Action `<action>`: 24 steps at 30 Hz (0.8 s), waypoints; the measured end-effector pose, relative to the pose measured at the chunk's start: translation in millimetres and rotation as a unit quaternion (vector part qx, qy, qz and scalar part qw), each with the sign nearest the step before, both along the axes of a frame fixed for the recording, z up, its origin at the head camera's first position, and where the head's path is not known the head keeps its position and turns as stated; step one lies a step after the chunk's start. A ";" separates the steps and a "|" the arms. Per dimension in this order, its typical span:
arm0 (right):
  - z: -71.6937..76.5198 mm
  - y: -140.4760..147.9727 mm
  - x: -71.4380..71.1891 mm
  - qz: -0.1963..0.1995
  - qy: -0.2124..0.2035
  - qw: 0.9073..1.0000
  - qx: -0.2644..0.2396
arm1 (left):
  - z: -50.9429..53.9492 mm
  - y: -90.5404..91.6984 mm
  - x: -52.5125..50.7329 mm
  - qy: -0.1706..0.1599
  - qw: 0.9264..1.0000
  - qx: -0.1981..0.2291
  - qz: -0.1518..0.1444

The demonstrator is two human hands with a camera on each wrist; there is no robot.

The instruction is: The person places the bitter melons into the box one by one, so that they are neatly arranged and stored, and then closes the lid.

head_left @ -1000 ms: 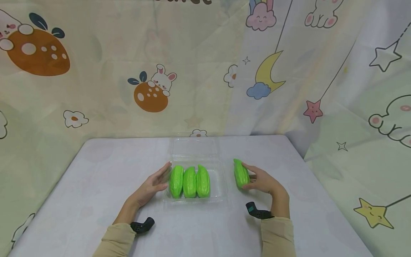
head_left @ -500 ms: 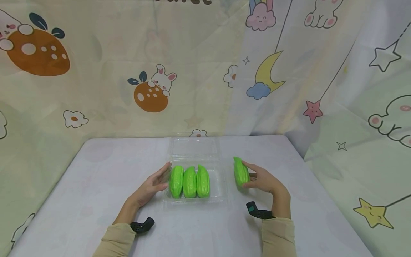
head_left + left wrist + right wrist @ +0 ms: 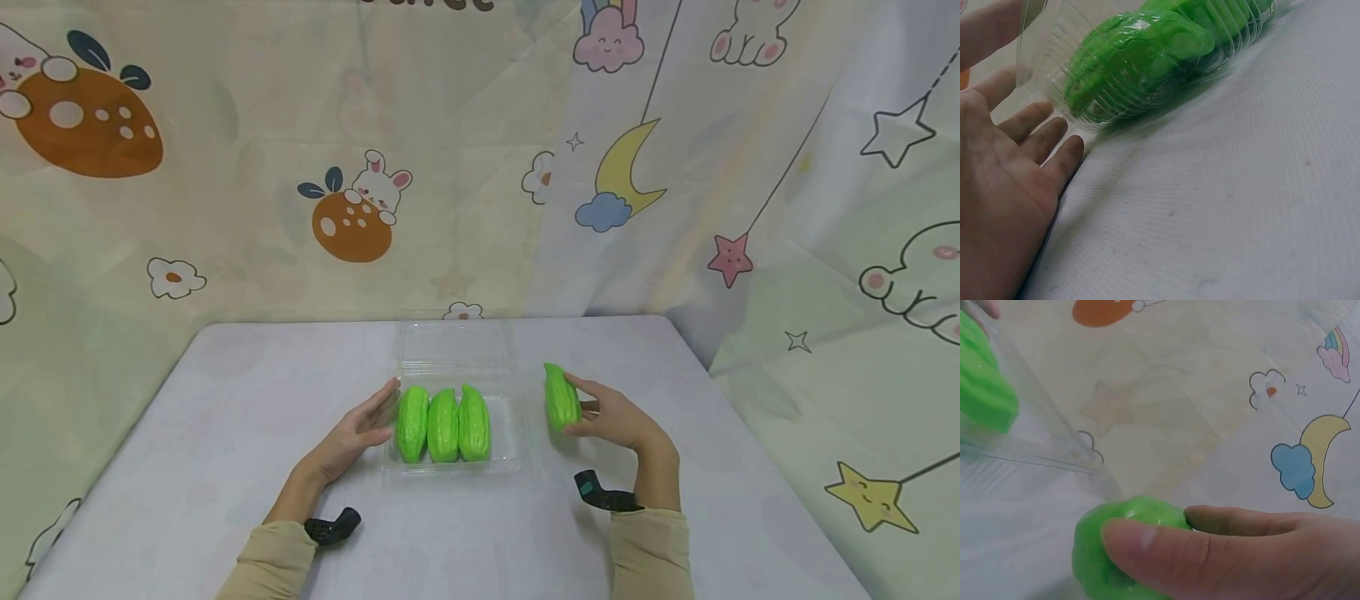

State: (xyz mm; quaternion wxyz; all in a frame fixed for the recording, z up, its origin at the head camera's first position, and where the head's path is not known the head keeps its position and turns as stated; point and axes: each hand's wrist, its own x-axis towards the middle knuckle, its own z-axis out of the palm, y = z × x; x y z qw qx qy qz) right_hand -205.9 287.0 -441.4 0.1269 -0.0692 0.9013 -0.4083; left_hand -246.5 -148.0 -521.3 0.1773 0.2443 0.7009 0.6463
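My right hand grips a bright green, ridged bitter melon between thumb and fingers, to the right of a clear plastic clamshell box. In the right wrist view, the thumb presses the near end of this bitter melon. Three similar bitter melons lie side by side in the box, filling its left and middle; its right part shows bare plastic. My left hand is at the box's left side with fingers extended. In the left wrist view, its fingertips are close to the ribbed plastic wall.
The box's transparent lid lies folded back behind its base. A white cloth covers the table. A printed curtain hangs right behind the table. Black cameras are strapped to both wrists.
My right hand and its bitter melon have risen slightly and shifted a touch to the left. The left hand, the box and the three bitter melons inside stay put.
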 end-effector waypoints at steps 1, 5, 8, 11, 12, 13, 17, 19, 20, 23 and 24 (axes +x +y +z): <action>1.2 -0.6 0.2 0.003 0.003 1.000 0.002 | -0.2 -0.1 0.0 -0.003 1.000 0.001 0.000; 5.4 -3.3 1.2 0.001 0.005 1.000 0.005 | -1.2 -0.5 0.0 -0.009 1.000 0.008 -0.002; 7.4 -5.7 2.1 0.001 0.004 1.000 0.007 | -1.2 -0.4 0.2 -0.014 1.000 0.014 -0.003; 9.4 -8.1 3.0 0.006 0.006 1.000 0.009 | -1.0 -0.3 0.3 -0.014 1.000 0.014 -0.003; 10.1 -9.0 3.3 0.007 0.006 1.000 0.009 | -0.9 -0.3 0.3 -0.015 1.000 0.014 -0.003; 10.8 -9.9 3.6 0.008 0.006 1.000 0.008 | -0.9 -0.2 0.2 -0.015 1.000 0.014 -0.003; 12.9 -13.4 3.8 0.012 0.013 1.000 0.007 | -0.7 0.0 -0.2 -0.015 1.000 0.012 -0.003; 13.5 -15.2 3.4 0.017 0.018 1.000 0.008 | -0.6 0.0 -0.3 -0.016 1.000 0.011 -0.002; 13.7 -16.3 3.2 0.019 0.021 1.000 0.007 | -0.6 -0.1 -0.3 -0.017 1.000 0.010 -0.001; 15.1 -19.7 2.8 0.025 0.025 0.999 0.003 | -0.7 -0.4 -0.4 -0.017 1.000 0.011 -0.001; 15.7 -20.7 2.6 0.027 0.027 0.999 0.003 | -0.7 -0.4 -0.5 -0.017 1.000 0.012 -0.002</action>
